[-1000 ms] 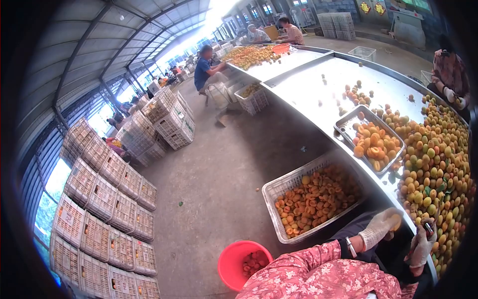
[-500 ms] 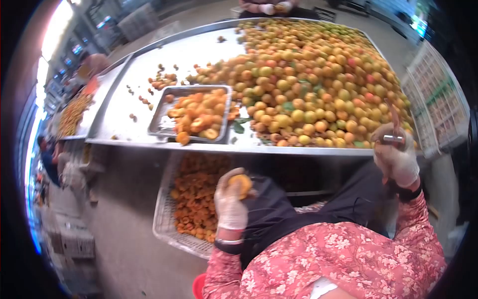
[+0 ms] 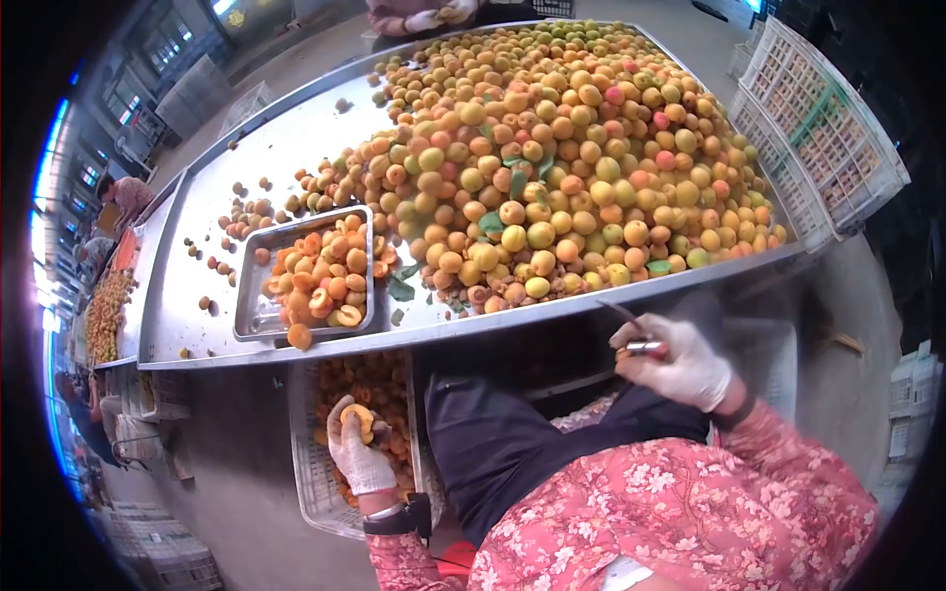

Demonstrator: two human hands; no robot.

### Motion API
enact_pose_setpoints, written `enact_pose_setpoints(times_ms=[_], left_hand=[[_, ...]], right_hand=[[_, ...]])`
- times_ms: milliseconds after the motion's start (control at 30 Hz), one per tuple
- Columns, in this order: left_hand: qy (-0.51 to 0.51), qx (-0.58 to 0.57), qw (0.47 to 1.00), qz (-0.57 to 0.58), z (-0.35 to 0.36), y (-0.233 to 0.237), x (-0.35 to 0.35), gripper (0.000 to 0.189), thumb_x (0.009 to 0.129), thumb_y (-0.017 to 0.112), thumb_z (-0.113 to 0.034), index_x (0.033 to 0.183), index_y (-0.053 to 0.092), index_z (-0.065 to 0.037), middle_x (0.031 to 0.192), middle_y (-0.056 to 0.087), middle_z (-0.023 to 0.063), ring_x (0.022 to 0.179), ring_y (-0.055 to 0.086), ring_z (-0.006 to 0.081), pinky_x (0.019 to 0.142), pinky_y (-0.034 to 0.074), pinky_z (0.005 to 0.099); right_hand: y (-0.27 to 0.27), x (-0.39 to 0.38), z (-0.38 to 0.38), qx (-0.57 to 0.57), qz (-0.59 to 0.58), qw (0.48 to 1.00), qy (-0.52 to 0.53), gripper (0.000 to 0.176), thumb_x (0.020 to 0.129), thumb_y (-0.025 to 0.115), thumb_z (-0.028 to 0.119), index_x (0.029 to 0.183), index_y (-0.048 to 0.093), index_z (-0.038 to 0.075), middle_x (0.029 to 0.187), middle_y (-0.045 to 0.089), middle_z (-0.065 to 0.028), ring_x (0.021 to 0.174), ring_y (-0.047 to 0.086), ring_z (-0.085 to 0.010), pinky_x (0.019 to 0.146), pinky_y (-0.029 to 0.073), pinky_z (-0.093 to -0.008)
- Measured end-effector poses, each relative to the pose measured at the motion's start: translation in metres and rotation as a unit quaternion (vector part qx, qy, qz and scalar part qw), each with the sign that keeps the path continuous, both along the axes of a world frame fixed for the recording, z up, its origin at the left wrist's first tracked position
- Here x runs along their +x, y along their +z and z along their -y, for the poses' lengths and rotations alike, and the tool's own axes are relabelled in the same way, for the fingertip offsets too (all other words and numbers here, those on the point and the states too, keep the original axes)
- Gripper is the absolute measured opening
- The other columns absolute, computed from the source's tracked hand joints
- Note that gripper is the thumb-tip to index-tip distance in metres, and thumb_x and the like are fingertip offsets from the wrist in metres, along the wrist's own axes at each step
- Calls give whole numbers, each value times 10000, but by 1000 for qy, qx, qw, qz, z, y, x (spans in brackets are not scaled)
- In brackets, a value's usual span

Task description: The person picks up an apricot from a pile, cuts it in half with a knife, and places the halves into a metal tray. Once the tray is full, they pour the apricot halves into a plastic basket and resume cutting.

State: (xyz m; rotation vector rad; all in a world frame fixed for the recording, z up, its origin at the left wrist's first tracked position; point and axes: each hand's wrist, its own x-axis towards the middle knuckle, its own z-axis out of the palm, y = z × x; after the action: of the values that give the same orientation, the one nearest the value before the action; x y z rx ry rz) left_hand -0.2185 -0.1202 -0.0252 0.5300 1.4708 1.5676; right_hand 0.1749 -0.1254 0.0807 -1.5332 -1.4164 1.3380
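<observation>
A: Left hand?
B: White-gloved left hand (image 3: 360, 458), grip closed round a cut orange apricot half (image 3: 357, 424). It sits low over the white plastic mesh crate (image 3: 304, 473) of cut fruit, under the bench edge.
A: Right?
B: White-gloved right hand (image 3: 680, 366), grip wrapped tight on a small metal-handled knife (image 3: 631, 330). Blade points up-left, just below the rim of the stainless steel bench (image 3: 286, 148), touching no fruit.
A: Around them?
B: Big heap of whole yellow-orange apricots (image 3: 552, 148) on the bench, with a shallow metal tray (image 3: 258, 313) of cut fruit left of it.
A: Doing it well?
B: My read: let the half go low over the crate so it lands inside. Turn the blade away from the lap and the other hand.
</observation>
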Motion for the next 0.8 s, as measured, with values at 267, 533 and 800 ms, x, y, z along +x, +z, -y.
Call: enact_pose_setpoints(times_ms=[267,533,800], left_hand=[[63,59,995,-58,-86,25,-57,184,971,549,-143,1142,581,-84,848,593,49,577,560,110,536,516,235],[37,8,983,-178,-116,15,-110,178,950,596,-124,1120,604,-75,887,615,38,595,570,85,524,515,210],[42,-47,892,-447,-138,-25,-133,205,859,679,-114,1035,652,-12,944,659,103,789,643,224,773,527,348]], right_hand=[[-31,-20,-4,-81,44,996,13,348,812,734,170,1088,600,5,866,648,-78,738,595,-106,694,500,-274],[-20,-58,-43,-191,-103,976,20,172,841,666,117,952,595,7,717,596,-33,530,535,-92,517,463,-261],[-19,-139,-174,-159,-331,930,32,188,931,603,180,807,529,60,572,503,-20,416,483,-126,399,406,-274]])
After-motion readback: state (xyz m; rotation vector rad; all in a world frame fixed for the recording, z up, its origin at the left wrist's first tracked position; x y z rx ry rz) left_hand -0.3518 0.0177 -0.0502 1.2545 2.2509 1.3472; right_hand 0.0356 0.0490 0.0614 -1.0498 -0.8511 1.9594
